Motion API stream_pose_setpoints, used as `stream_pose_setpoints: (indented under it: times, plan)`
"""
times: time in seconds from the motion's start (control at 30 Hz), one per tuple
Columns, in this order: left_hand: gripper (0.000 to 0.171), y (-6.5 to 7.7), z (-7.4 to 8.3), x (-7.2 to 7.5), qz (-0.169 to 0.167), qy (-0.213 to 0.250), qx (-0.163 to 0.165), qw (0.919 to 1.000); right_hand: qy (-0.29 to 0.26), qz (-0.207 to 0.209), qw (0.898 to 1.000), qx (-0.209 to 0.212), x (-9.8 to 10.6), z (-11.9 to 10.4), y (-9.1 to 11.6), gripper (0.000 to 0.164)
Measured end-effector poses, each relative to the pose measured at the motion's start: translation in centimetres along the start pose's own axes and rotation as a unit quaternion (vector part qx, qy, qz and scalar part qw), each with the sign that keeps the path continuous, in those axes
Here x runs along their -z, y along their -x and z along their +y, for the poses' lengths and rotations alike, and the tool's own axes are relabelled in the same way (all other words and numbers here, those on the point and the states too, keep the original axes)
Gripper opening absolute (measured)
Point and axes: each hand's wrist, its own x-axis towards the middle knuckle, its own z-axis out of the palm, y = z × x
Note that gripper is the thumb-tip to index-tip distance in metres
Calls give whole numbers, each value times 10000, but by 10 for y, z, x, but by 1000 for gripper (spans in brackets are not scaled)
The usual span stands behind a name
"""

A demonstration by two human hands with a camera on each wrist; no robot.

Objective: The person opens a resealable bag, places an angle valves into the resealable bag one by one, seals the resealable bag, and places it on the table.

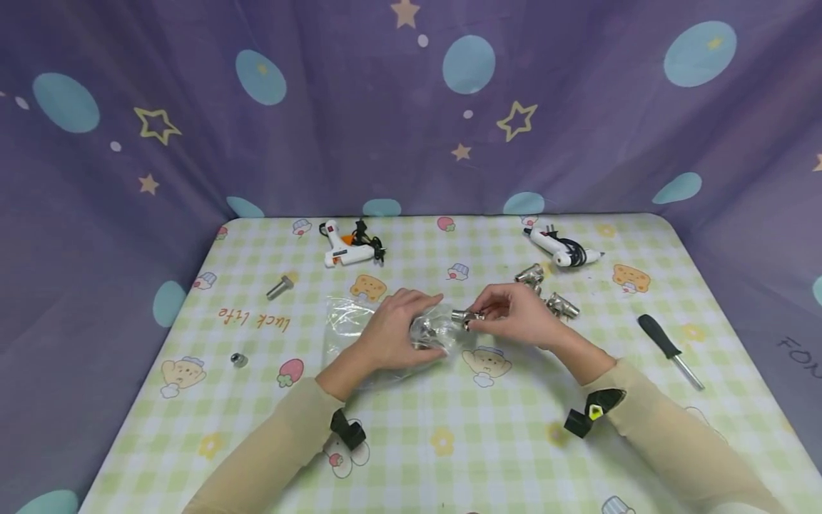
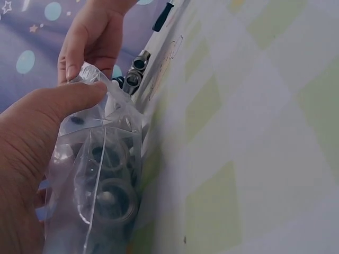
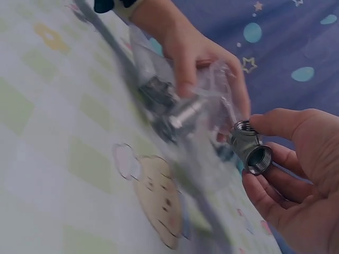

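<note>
My left hand (image 1: pixel 393 334) grips a clear plastic bag (image 1: pixel 343 325) near its mouth, thumb and fingers around it. Metal pipe fittings (image 2: pixel 114 201) with round threaded openings show through the plastic in the left wrist view. At the bag's mouth, my right hand (image 1: pixel 519 314) pinches a shiny threaded tee fitting (image 3: pixel 251 150) between thumb and fingers. Part of that tee overlaps the bag in the head view. Just beyond the right hand lie several loose metal fittings (image 1: pixel 563 306) on the table.
Two white glue guns with black cords stand at the back, one left (image 1: pixel 349 251) and one right (image 1: pixel 559 248). A dark-handled screwdriver (image 1: pixel 656 334) lies at the right. To the left are a bolt (image 1: pixel 280 288) and a small metal nut (image 1: pixel 238 360) on the checked tablecloth (image 1: pixel 398 457).
</note>
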Motion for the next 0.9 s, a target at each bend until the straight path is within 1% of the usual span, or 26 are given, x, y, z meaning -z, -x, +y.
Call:
stream_pose_setpoints:
  times: [0.13, 0.27, 0.37, 0.47, 0.6, 0.73, 0.9]
  plan:
    - [91, 0, 1, 1, -17, 30, 5, 10000, 144, 62, 9996, 214, -15, 2, 0, 12]
    - [91, 1, 1, 1, -28, -14, -1, 10000, 406, 392, 9972, 500, -30, 4, -2, 9]
    - [91, 2, 1, 1, -13, -41, -8, 10000, 646, 696, 9934, 638, -41, 4, -4, 11]
    - [90, 3, 1, 0, 0, -33, -32, 10000, 943, 796, 9898, 706, -50, 3, -4, 13]
    - [90, 3, 1, -1, -32, -22, -28, 10000, 1253, 556, 9865, 892, -57, 2, -3, 11]
    - [90, 2, 2, -2, -70, -11, -7, 10000, 1282, 231, 9848, 1149, -56, 1, -3, 7]
    - [90, 2, 2, -1, -111, -13, -5, 9999, 1192, -312, 9844, 1253, -50, 4, -3, 18]
